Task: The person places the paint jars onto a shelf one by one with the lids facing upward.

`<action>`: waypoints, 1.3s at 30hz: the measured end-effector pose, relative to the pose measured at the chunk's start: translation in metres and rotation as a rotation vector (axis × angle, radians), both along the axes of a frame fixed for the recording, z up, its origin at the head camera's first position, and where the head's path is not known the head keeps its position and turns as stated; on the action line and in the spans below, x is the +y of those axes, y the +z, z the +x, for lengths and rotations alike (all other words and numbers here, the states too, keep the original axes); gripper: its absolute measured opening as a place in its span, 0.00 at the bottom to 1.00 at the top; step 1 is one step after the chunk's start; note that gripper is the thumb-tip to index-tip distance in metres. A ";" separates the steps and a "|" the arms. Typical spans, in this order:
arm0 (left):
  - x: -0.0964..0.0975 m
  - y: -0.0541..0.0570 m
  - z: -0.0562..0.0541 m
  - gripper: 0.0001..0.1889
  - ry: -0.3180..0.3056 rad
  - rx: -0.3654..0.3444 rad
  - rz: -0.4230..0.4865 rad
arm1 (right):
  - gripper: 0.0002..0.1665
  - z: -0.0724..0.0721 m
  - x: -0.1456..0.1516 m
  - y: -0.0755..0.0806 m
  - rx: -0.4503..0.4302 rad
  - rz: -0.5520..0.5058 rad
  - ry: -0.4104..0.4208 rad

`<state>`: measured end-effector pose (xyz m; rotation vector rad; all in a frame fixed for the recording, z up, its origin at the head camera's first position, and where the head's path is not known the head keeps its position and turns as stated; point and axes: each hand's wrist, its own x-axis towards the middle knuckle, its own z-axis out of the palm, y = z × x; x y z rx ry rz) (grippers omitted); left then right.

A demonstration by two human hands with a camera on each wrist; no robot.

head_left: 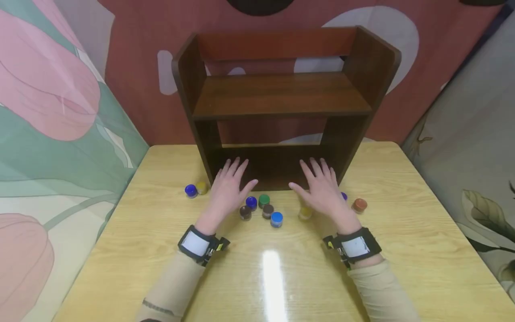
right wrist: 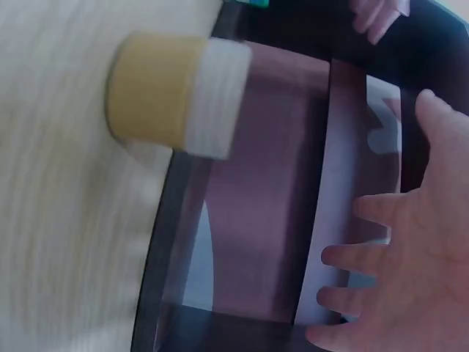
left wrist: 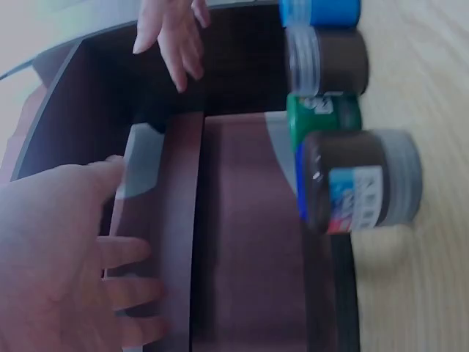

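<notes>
While left hand (head_left: pixel 228 190) and right hand (head_left: pixel 323 193) hold nothing, fingers (head_left: pixel 317 168) spread straight | brown shelf (head_left: pixel 281 96) stands two-tiered | jars (head_left: pixel 276 219): multicoloured

At the lower left of the head view I see a beige sleeve (head_left: pixel 179 281) crossed by a short dark grey stripe (head_left: pixel 158 307). It reaches a broad black wristband (head_left: pixel 186 241) with a white rectangular panel (head_left: pixel 196 243) on top. A small black fitting (head_left: pixel 222 244), marked with yellow, juts from the band's inner side. The left hand (head_left: pixel 229 190) is bare. At the lower right I find a wrinkled beige sleeve (head_left: pixel 382 290), ending just short of a matching black band (head_left: pixel 372 241), likewise white-panelled with a yellow-marked fitting (head_left: pixel 330 242). The right hand (head_left: pixel 323 192) is bare too.
</notes>
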<state>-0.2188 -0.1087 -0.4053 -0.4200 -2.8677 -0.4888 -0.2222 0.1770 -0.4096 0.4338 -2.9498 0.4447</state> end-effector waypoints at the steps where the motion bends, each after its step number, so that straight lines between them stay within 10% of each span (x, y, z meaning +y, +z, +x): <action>1: -0.002 0.001 0.000 0.36 -0.002 0.003 0.017 | 0.50 -0.001 0.002 0.001 0.014 -0.017 0.001; 8: -0.014 0.009 0.002 0.22 -0.057 -0.030 0.075 | 0.40 -0.005 0.023 0.012 0.199 -0.183 -0.057; 21: -0.016 0.016 0.020 0.21 -0.162 -0.397 -0.104 | 0.22 -0.001 0.055 0.021 0.292 -0.315 -0.191; 29: -0.014 0.007 0.020 0.22 -0.331 -0.365 -0.152 | 0.18 0.002 0.065 0.020 0.351 -0.334 -0.300; 39: -0.009 -0.004 0.020 0.19 -0.328 -0.313 -0.129 | 0.20 0.000 0.069 0.018 0.317 -0.431 -0.450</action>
